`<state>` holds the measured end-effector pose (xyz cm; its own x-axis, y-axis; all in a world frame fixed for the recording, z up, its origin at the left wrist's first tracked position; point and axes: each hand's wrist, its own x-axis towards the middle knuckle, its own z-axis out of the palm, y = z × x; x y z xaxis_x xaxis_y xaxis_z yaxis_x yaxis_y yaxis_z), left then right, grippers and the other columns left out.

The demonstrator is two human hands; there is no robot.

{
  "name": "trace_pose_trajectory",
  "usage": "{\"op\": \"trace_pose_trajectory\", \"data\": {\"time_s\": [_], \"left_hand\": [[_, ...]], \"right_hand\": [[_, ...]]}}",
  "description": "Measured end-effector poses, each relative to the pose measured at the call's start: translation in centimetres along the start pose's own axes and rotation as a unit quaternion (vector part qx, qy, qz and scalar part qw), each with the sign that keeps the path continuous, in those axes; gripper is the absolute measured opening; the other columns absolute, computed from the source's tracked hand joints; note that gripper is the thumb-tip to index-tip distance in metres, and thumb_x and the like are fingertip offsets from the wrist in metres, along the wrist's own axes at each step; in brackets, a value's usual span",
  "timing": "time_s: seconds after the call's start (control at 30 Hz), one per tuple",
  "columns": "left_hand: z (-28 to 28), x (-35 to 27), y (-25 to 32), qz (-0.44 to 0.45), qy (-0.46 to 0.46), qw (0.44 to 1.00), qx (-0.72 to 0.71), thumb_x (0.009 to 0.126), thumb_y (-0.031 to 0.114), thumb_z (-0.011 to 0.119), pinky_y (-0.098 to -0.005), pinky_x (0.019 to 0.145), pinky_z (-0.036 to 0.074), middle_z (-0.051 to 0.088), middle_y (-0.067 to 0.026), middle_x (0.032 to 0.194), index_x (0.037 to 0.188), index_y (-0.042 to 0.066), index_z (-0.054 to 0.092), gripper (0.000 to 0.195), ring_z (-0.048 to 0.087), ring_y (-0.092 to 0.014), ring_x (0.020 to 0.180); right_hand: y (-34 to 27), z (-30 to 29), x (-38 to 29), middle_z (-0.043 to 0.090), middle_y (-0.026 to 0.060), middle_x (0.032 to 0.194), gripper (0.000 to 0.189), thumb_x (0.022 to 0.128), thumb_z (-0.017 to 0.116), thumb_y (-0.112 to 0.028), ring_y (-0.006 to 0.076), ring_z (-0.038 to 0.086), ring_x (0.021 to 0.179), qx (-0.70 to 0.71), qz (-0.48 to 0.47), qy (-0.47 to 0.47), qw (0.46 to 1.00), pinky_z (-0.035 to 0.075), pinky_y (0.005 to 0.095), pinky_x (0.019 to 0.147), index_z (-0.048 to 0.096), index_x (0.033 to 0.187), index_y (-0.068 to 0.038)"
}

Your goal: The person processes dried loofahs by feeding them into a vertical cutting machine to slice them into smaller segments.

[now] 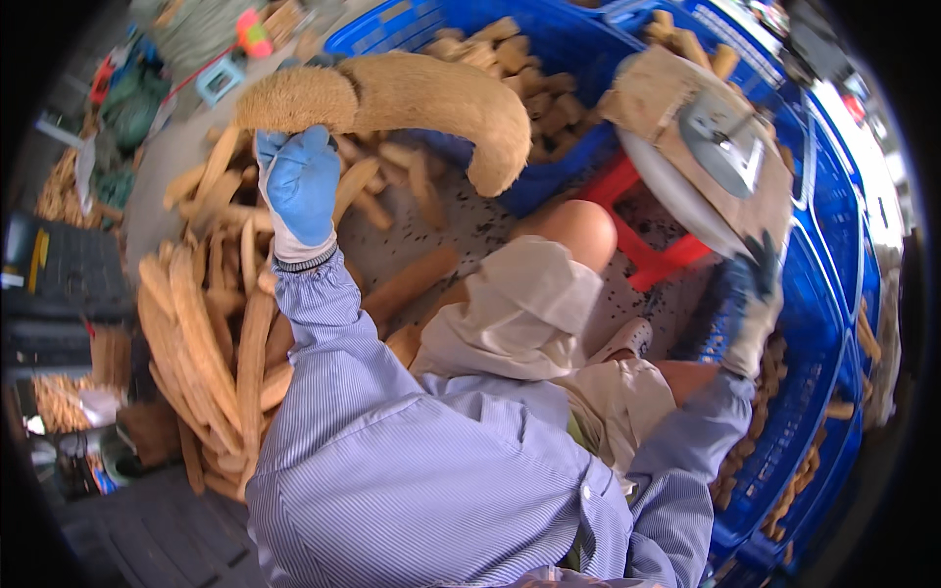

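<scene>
My left hand (300, 184), in a blue-coated glove, is raised at the upper left and closed around a long, curved dried loofah (434, 92). The loofah arches to the right, its hooked end hanging down, with a dark crease near my grip. My right hand (753, 283), also gloved and slightly blurred, is at the right by the lower edge of a white round-edged board or machine top (684, 191). Cardboard (654, 92) and a grey metal plate (717, 143) lie on that top. Nothing shows in the right hand; its fingers look spread.
A heap of long loofahs (202, 338) lies at my left. Ahead stands a blue plastic crate (419, 26) of cut loofah pieces (540, 88); more blue crates (798, 411) line the right. A red plastic stool (658, 261) stands under the white top. Dark bits litter the floor.
</scene>
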<state>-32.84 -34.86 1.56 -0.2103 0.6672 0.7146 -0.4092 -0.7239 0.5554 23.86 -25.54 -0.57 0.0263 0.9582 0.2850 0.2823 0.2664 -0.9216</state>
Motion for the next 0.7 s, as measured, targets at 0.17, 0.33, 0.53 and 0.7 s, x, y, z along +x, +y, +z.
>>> {"op": "trace_pose_trajectory", "data": {"time_s": [0.17,0.33,0.53,0.7], "left_hand": [[15.8,9.2,-5.7,0.139,-0.234,0.864,0.423,0.093,0.007,0.062,-0.0339,0.091,0.052,0.065,-0.0084,0.122,0.129,0.005,0.060,0.036,0.065,-0.021,0.106],[32.5,11.6,-12.6,-0.008,-0.374,0.897,0.237,0.086,0.032,0.078,-0.0367,0.114,0.038,0.050,-0.0206,0.146,0.152,0.007,0.036,0.082,0.049,-0.029,0.135],[33.0,10.8,-17.3,0.021,-0.275,0.933,0.230,0.088,0.025,0.075,-0.0337,0.104,0.044,0.052,-0.0122,0.138,0.147,0.010,0.041,0.069,0.052,-0.024,0.125],[26.1,7.5,-22.7,-0.229,-0.142,0.950,0.157,0.091,0.016,0.074,-0.0317,0.111,0.042,0.054,-0.0093,0.145,0.145,0.009,0.049,0.060,0.049,-0.022,0.134]], "right_hand": [[-1.2,5.6,0.7,0.035,0.0229,0.157,0.135,0.056,0.094,-0.046,0.0321,0.033,0.146,-0.006,-0.224,-0.104,0.969,0.028,0.0444,0.120,0.017,0.159,-0.004],[-2.3,6.3,0.5,0.048,0.0154,0.143,0.108,0.073,0.088,-0.042,0.0257,0.047,0.132,0.171,-0.191,0.001,0.966,0.035,0.0419,0.114,0.027,0.152,0.000],[-2.5,1.3,1.9,0.056,0.0121,0.131,0.061,0.092,0.068,-0.016,0.0214,0.057,0.118,0.267,-0.088,0.182,0.942,0.046,0.0374,0.103,0.040,0.145,-0.001],[-1.0,-1.3,3.7,0.053,0.0154,0.135,0.065,0.094,0.067,-0.031,0.0256,0.057,0.120,0.317,0.033,0.217,0.923,0.049,0.0371,0.100,0.039,0.144,-0.001]]}}
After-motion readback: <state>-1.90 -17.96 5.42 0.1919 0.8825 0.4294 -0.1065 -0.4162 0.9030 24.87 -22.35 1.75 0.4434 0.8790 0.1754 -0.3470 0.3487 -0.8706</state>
